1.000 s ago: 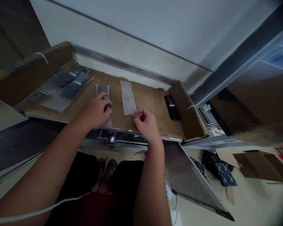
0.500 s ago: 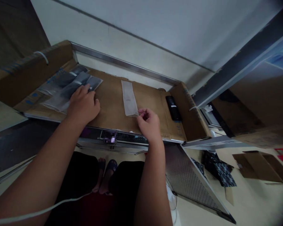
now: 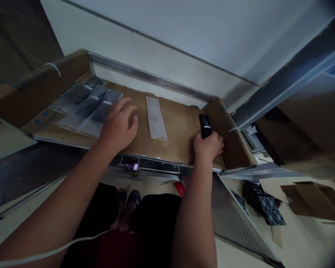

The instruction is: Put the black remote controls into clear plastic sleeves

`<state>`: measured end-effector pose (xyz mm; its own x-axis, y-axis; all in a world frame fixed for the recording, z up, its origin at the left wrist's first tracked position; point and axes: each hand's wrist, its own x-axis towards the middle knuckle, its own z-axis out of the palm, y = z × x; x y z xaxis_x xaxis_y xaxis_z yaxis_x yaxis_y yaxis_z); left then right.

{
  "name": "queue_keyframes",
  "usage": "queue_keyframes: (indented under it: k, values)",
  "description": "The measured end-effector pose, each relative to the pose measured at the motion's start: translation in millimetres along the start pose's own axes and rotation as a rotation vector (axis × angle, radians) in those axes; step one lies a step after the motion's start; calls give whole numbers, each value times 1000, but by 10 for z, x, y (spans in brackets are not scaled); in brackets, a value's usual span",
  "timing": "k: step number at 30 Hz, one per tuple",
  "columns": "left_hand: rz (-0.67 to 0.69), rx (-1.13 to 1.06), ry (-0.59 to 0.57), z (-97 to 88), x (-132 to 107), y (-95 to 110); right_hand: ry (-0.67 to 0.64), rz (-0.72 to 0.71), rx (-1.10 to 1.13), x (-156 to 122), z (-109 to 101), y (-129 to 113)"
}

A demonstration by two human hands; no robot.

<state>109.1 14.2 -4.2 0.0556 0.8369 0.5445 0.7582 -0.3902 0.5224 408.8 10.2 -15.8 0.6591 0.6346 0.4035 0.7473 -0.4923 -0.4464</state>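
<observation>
Where the cardboard side wall (image 3: pixel 53 83) closes off the left end of the cardboard-lined tabletop (image 3: pixel 181 143), three filled sleeves (image 3: pixel 85 111) lie overlapping at a slant, each translucent, with a dark item and a white strip showing through. Just beside the rightmost of them, the left hand (image 3: pixel 121 124) is open, its fingers spread and its thumb apart; it covers part of that sleeve's edge, and whether it touches the film cannot be told. Right of it, well apart from the filled ones, a flat sleeve (image 3: pixel 156 121) lies alone, apparently with nothing in it, though its dull film makes that hard to confirm. Near the right end, by the other side wall (image 3: pixel 229 137), lies the black object (image 3: pixel 205 123) with its white label. The right hand (image 3: pixel 209 146) is closed around its near end, thumb on one side and fingers on the other.

The step in hand seems to be taking hold of this black object; lifting it would call for a secure pinch and clearance from the wall. Its near end is hidden by the hand, its exact kind is unclear, and a small device (image 3: pixel 132 163) below the front edge is pixelated.
</observation>
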Motion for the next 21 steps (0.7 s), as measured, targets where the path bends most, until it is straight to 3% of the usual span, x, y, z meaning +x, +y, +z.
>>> queue_keyframes:
  k: [3,8,17,21]
  values:
    - [12,-127,-98,108,-51,136,-38,55,-66,50,16,-79]
    - [-12,-200,-163,182,-76,108,-79,97,-51,114,-1,-98]
    - [-9,-276,-201,180,-113,93,-154,-81,9,-22,9,-143]
    - [28,-287,-215,187,-135,83,-174,-45,259,-66,-73,-65]
